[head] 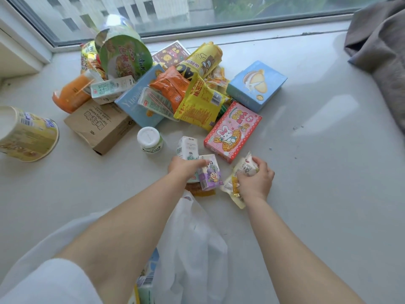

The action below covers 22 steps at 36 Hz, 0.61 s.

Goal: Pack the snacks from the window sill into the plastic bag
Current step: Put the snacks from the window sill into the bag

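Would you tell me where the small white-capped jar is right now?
In the head view, the white-capped jar stands on the sill left of centre, between the brown box and the white carton by the left hand.

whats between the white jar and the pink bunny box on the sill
In the head view, a small white drink carton stands between the white-lidded jar and the pink bunny box; the left hand grips its lower end together with a purple carton.
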Motion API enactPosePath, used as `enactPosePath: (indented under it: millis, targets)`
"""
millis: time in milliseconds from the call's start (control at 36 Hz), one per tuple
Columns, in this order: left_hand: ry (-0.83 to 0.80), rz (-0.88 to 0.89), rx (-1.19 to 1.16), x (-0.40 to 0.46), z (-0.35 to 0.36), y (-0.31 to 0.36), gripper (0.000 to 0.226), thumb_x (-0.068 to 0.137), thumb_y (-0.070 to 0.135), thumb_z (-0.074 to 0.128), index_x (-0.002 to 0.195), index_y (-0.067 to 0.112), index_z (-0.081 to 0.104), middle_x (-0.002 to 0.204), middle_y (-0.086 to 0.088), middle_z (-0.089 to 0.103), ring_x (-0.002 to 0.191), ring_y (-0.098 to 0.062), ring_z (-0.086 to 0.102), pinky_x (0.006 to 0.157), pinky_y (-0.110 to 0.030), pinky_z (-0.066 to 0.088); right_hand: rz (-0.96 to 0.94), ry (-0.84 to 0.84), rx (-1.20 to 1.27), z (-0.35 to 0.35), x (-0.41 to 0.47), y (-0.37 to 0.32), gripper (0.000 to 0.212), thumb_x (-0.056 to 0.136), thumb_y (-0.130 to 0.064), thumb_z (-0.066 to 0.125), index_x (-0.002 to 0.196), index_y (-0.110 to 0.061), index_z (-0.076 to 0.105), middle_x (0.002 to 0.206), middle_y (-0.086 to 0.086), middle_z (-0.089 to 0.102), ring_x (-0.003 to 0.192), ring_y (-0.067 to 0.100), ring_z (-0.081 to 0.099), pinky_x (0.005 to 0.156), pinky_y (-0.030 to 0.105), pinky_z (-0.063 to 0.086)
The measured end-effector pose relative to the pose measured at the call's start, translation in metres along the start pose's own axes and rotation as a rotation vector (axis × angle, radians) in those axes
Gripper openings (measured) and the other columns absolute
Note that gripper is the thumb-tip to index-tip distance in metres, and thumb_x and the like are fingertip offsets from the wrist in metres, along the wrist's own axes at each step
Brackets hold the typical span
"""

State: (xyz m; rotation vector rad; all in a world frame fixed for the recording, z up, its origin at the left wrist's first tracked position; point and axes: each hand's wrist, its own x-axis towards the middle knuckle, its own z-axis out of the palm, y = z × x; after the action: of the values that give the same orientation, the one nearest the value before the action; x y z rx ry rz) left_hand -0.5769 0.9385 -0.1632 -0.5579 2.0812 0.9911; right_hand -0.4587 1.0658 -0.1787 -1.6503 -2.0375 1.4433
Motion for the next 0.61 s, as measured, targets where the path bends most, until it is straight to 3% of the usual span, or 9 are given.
enactPosePath:
  millis: [83,194,278,333,389,500,611]
  targets:
    - [-0.027,-0.023,-0.225,-0.006,-0.013,0.002,0.080,0.052,0.041,0.087,0.119,0.017,0.051,0.109,-0.008,0.065,0.093,-0.027,0.063,0.062,-0.040,0.049,0.056,0.000,0.055,-0.012,-0.012,0.001,0.057,0.073,-0.004,0.068,0.124,-0.025,0.053,0.124,0.009,0.043,0.097,0.021,0.053,0.084,0.018,0.034]
    - [-0.018,0.118,-0.393,-0.018,-0.039,0.014,0.072,0.059,0.030,0.087,0.121,0.013,0.055,0.111,-0.009,0.067,0.098,-0.028,0.065,0.090,-0.045,0.052,0.036,-0.023,0.117,-0.021,-0.037,-0.012,0.057,0.072,-0.008,0.070,0.122,-0.028,0.053,0.118,0.004,0.044,0.091,0.016,0.051,0.084,0.023,0.040]
    - [-0.006,0.230,-0.403,-0.035,-0.064,0.020,0.066,0.060,0.031,0.087,0.116,0.014,0.056,0.107,-0.008,0.067,0.098,-0.026,0.064,0.089,-0.045,0.052,-0.041,-0.046,0.180,-0.025,-0.061,-0.034,0.056,0.072,-0.010,0.070,0.121,-0.030,0.052,0.111,-0.001,0.044,0.098,0.020,0.056,0.093,0.037,0.047]
    - [0.013,0.306,-0.405,-0.053,-0.084,0.018,0.060,0.058,0.033,0.087,0.108,0.018,0.057,0.106,-0.007,0.067,0.093,-0.021,0.065,0.078,-0.039,0.055,-0.102,-0.068,0.249,-0.027,-0.082,-0.052,0.056,0.071,-0.009,0.070,0.120,-0.029,0.052,0.116,0.002,0.049,0.102,0.021,0.058,0.094,0.043,0.049]
    - [0.024,0.369,-0.406,-0.068,-0.101,0.016,0.060,0.055,0.034,0.089,0.103,0.019,0.056,0.106,-0.007,0.067,0.089,-0.019,0.065,0.071,-0.036,0.054,-0.152,-0.090,0.300,-0.028,-0.097,-0.069,0.056,0.071,-0.008,0.071,0.118,-0.032,0.053,0.120,0.004,0.052,0.102,0.020,0.060,0.092,0.043,0.051]
    - [0.041,0.474,-0.423,-0.104,-0.145,-0.004,0.089,0.045,0.037,0.090,0.121,0.012,0.051,0.113,-0.007,0.064,0.102,-0.026,0.063,0.089,-0.047,0.052,-0.331,-0.117,0.262,-0.030,-0.148,-0.093,0.055,0.073,-0.008,0.070,0.115,-0.038,0.052,0.119,0.002,0.050,0.092,0.008,0.057,0.088,0.031,0.050]
    - [0.149,0.582,-0.359,-0.134,-0.187,-0.035,0.072,0.052,0.034,0.090,0.111,0.023,0.050,0.111,0.000,0.065,0.096,-0.015,0.063,0.085,-0.036,0.052,-0.405,-0.187,0.226,-0.025,-0.198,-0.094,0.053,0.074,-0.009,0.069,0.118,-0.033,0.053,0.120,0.001,0.051,0.099,0.013,0.056,0.089,0.028,0.049]
